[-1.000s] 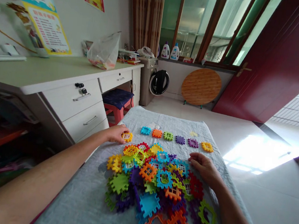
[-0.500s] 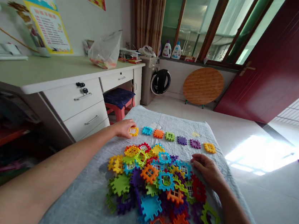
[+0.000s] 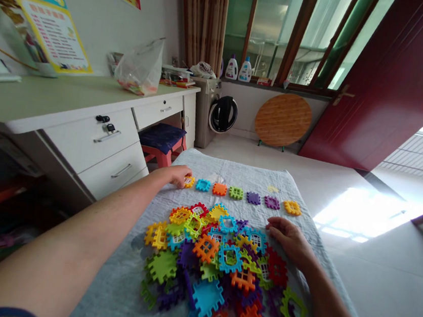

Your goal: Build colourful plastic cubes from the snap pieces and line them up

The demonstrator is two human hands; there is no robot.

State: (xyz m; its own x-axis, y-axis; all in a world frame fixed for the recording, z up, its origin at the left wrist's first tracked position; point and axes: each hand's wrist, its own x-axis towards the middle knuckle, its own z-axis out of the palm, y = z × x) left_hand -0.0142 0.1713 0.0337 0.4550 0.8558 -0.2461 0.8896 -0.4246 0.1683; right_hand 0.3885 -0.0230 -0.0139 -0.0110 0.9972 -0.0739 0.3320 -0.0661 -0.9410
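Note:
My left hand (image 3: 180, 175) has its fingers closed on a yellow piece (image 3: 189, 182) at the left end of a row on the cloth. To its right lie a blue piece (image 3: 203, 185), an orange piece (image 3: 219, 189), a green piece (image 3: 236, 193), two purple pieces (image 3: 253, 198) and a yellow-orange piece (image 3: 292, 208). Nearer to me is a heap of toothed plastic pieces (image 3: 206, 296) in many colours. My right hand (image 3: 286, 237) rests at the heap's right side, fingers apart, holding nothing.
A grey-blue cloth (image 3: 121, 275) covers the surface. On the left stands a desk (image 3: 70, 91) with a plastic bag (image 3: 141, 69). Beyond are a stool (image 3: 164, 138), a washing machine (image 3: 205, 112), a round wooden board (image 3: 283, 120) and a red door (image 3: 380, 86).
The whole view has shifted slightly, moving the scene a little left in the picture. My left hand stays at the yellow piece, and my right hand stays beside the heap.

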